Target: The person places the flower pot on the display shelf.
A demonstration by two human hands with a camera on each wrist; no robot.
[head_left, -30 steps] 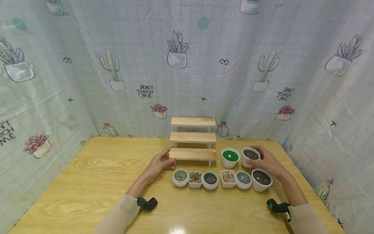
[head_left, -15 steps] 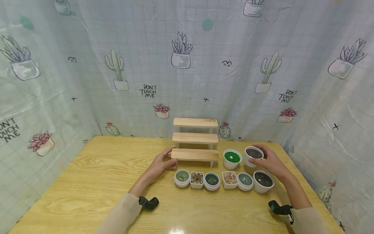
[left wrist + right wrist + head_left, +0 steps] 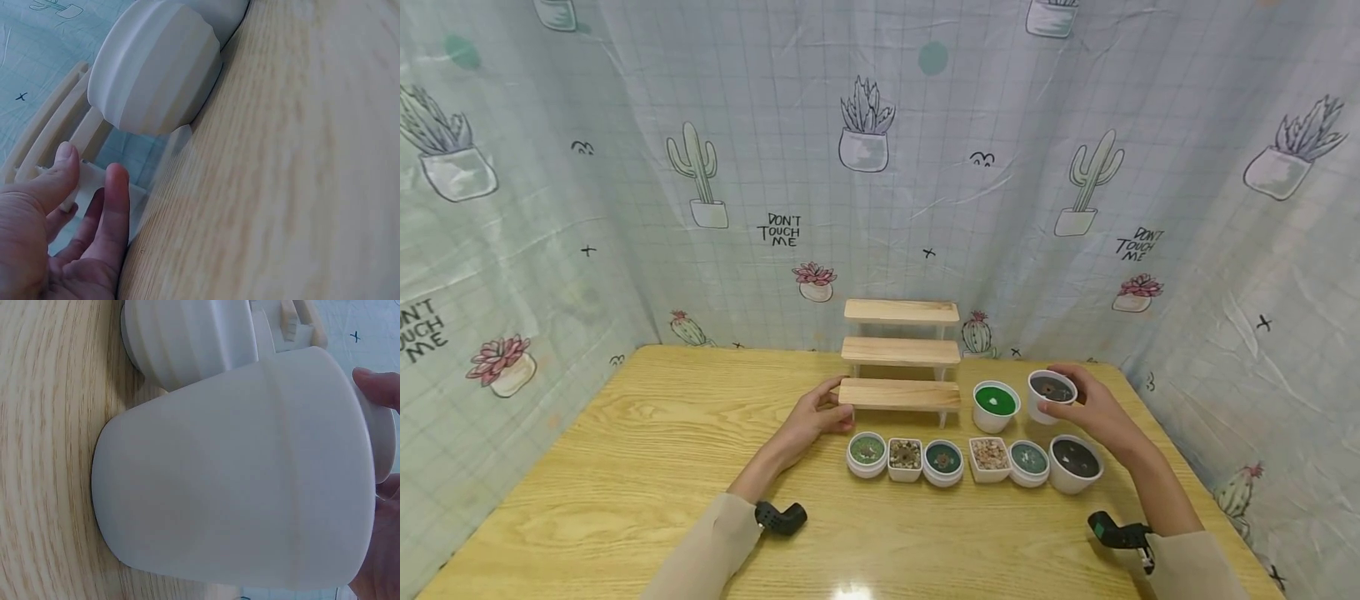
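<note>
In the head view my right hand [image 3: 1097,408] grips a white round pot [image 3: 1037,408] with dark grey filling at the back right, thumb in front and fingers behind. The right wrist view shows that pot [image 3: 382,440] only partly, behind a larger-looking white pot [image 3: 231,481] near the camera. My left hand [image 3: 805,425] holds the left end of a three-step wooden stand [image 3: 898,393] by its lowest step. Seen from the left wrist, the thumb lies near the wooden plank and the fingers [image 3: 112,212] lie about the clear side support.
Beside the stand is a green-filled pot [image 3: 996,402]. A front row has small pots, among them a square pebble pot [image 3: 906,460], another square pot [image 3: 989,459] and a dark-filled pot [image 3: 1075,462]. A patterned curtain [image 3: 880,208] hangs behind the table [image 3: 625,467].
The dark-filled pot in my right hand has shifted slightly up and away relative to the green-filled pot. My left hand stays at the stand. The whole head view has shifted a little.
</note>
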